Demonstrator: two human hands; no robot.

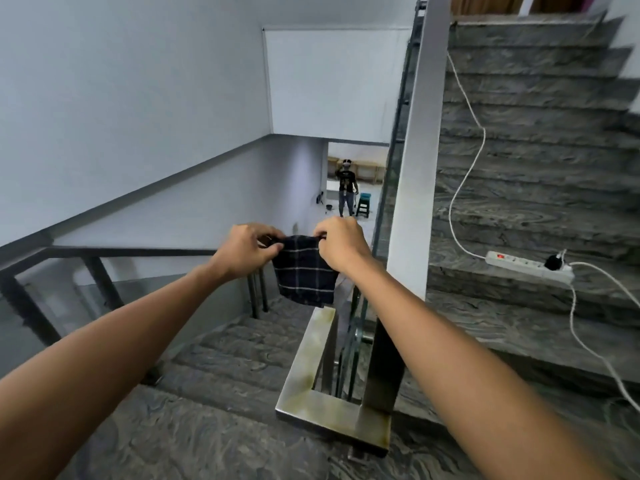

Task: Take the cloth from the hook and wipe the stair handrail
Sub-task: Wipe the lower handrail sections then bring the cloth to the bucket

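A dark navy cloth (304,271) with thin white checks hangs in the air at the middle of the view. My left hand (247,251) pinches its upper left corner and my right hand (341,244) pinches its upper right corner, so the cloth hangs stretched between them. Just below the cloth runs the flat steel stair handrail (311,351), stained yellowish, which bends to the right at its near end (332,417). The cloth's lower edge hangs just above the rail's far part. No hook is in sight.
Marble steps go down ahead (242,351) and up at the right (530,140). A white power strip (526,266) with cables lies on a step at the right. A white pillar (419,168) stands beside the rail. A person (347,192) stands far below by a green stool (363,205).
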